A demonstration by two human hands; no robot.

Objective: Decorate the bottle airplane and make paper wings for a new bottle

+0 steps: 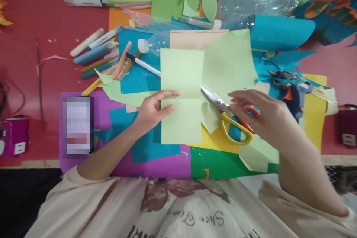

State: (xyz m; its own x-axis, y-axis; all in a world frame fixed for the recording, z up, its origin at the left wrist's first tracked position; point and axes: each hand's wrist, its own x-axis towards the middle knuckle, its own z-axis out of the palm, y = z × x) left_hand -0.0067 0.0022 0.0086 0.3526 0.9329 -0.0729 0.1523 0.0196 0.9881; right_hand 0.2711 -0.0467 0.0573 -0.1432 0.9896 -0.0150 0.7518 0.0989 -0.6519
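Observation:
A light green sheet of paper (182, 122) with a crease across its middle is upright in front of me. My left hand (152, 109) holds it by the left edge, thumb and forefinger lying on its face near the crease; any fingers beneath are hidden. To the right, a pair of scissors (214, 98) with yellow and red handles points its closed blades at the sheet's right edge. My right hand (259, 113) hovers over the red handle, fingers stretched and thumb apart, not visibly gripping it. A larger pale green sheet (230, 63) lies behind.
Markers (96, 52) are scattered at left, beyond a phone (78, 124) with a blurred screen. A clear bottle (156, 44) lies behind the sheet. A glue gun (299, 96) and blue scraps sit at right. A bottle wrapped in blue paper (281, 31) lies farther back.

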